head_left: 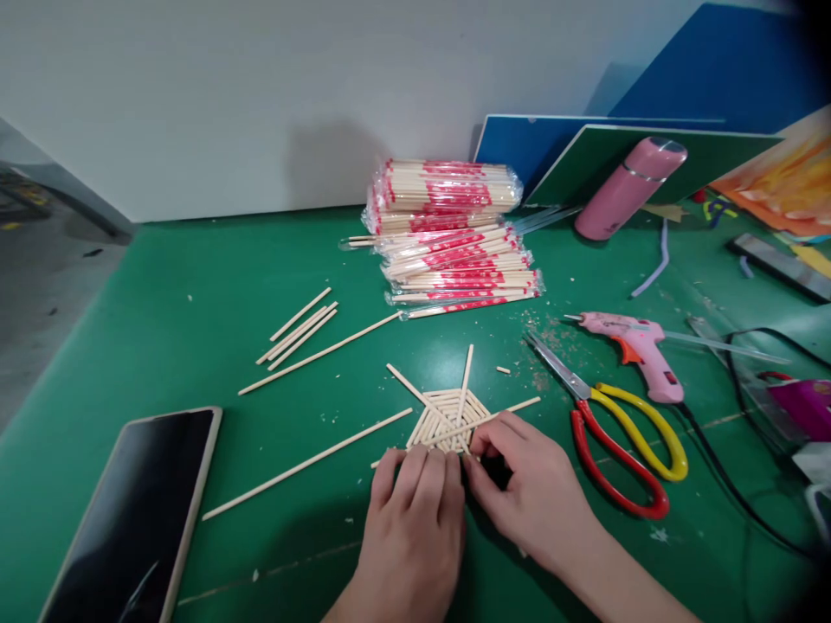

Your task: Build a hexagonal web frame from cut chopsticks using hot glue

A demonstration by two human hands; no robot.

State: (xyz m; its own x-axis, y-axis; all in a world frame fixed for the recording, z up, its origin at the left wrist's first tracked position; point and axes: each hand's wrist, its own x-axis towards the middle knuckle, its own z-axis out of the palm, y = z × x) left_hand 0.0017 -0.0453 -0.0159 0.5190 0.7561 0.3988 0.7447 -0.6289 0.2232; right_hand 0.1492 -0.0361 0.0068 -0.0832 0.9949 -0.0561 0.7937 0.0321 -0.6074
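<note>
On the green worktop, both hands are working at a polygon of pale sticks: the left hand is resting its fingers at the near edge, while the right hand is bending thumb and forefinger in at the right side. Scissors with red and yellow handles are lying further right, near a pink glue gun. A phone is lying at the left, wrapped chopsticks are lying stacked at the back, and a pink bottle is standing before a green board.
</note>
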